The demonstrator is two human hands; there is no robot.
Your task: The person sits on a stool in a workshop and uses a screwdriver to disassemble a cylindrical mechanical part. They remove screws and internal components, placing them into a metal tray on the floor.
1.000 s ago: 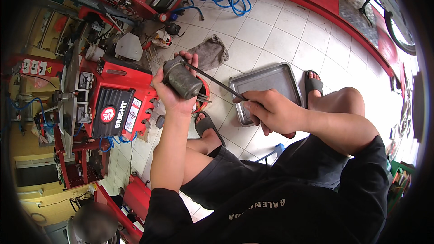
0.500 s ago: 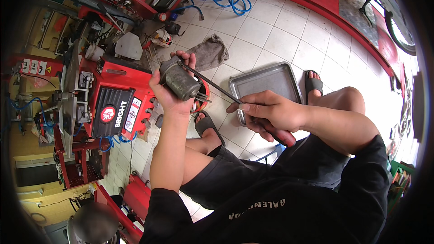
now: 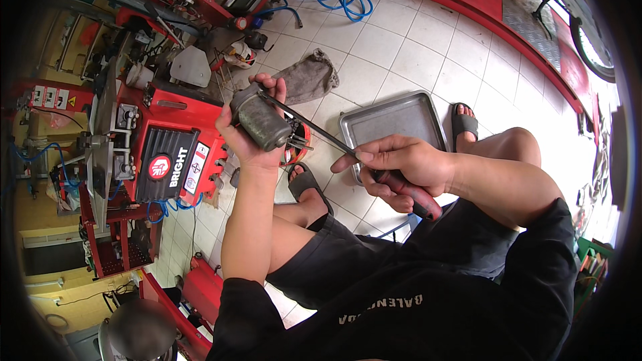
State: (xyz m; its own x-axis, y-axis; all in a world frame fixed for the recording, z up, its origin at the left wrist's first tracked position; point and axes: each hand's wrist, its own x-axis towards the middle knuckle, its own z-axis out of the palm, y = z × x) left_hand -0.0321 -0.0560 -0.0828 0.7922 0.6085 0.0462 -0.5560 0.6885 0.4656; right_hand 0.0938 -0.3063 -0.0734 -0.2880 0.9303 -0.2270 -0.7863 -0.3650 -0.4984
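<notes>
In the head view, the left hand [image 3: 250, 150] is wrapped around a grey metal can [image 3: 263, 122], thumb on one side and fingertips over the far end. The can lies tilted in the palm, its near end sticking out past the hand. It is likely heavy and hard, maybe a bit slippery if oily, so a full hand around its fat middle seems the best hold. The right hand [image 3: 409, 166] is closed on a long tool [image 3: 319, 132], with the red and black handle under the palm. The rod reaches up to the can's far end, by the left fingertips; I cannot tell if its tip touches. A tray [image 3: 394, 120] sits on the floor beyond.
</notes>
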